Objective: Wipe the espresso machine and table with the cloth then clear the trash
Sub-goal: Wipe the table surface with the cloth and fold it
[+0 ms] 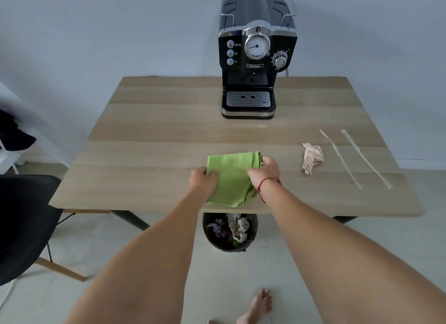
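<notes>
Green cloth (233,176) being gripped by both hands at the near edge of the wooden table (156,130).
Under the table's near edge a dark bin (204,227) is sitting with crumpled rubbish inside. On the table, the left hand (204,180) is curling its fingers round the cloth's left side, and the right hand (264,173) is pinching its right edge. On the table's right side a crumpled paper (312,157) and two clear plastic strips (340,158) (366,159) are lying apart. The espresso machine (257,58) is standing at the table's far edge.
</notes>
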### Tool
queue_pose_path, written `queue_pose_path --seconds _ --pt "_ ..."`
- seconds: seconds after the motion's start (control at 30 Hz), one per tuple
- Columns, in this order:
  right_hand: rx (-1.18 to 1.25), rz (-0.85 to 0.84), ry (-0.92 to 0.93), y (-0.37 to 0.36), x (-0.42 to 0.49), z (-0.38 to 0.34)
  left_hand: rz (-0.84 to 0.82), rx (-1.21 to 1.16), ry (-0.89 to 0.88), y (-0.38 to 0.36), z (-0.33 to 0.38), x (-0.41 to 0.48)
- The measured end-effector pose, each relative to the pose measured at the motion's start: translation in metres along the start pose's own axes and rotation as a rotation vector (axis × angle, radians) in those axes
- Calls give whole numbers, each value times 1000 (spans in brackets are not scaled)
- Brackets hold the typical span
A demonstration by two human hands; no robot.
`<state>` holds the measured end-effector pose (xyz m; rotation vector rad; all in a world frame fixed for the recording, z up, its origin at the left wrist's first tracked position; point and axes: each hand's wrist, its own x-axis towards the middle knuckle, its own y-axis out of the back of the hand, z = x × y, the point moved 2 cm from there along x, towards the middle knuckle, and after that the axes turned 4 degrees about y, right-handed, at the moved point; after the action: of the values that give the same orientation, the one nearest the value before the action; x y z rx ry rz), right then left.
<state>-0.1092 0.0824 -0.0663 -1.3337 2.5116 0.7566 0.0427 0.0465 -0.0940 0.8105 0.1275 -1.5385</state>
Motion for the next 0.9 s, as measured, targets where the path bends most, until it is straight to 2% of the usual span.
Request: queue_pose_path --seconds 0.07,0.13,0.23,0.3,0.4,0.7,0.8,0.9 --pt "-110 22 82 0 11 -1 23 113 -43 -4 7 8" --pt "-357 -26 221 -4 18 0 21 367 -124 -8 7 17" --pt "-714 -209 387 -13 23 13 -53 761 -339 -20 1 19" --pt "-818 -377 357 -18 26 24 -144 874 -388 -29 -7 20" --pt "-854 -498 301 -22 34 30 -160 952 -367 -34 -8 28" --pt "-886 -500 296 -32 64 8 -163 1024 -295 -38 16 55" --pt "-875 -503 307 -16 61 6 -81 974 -363 -38 24 49" --pt "-806 -412 334 21 63 -1 1 920 -480 -44 45 32"
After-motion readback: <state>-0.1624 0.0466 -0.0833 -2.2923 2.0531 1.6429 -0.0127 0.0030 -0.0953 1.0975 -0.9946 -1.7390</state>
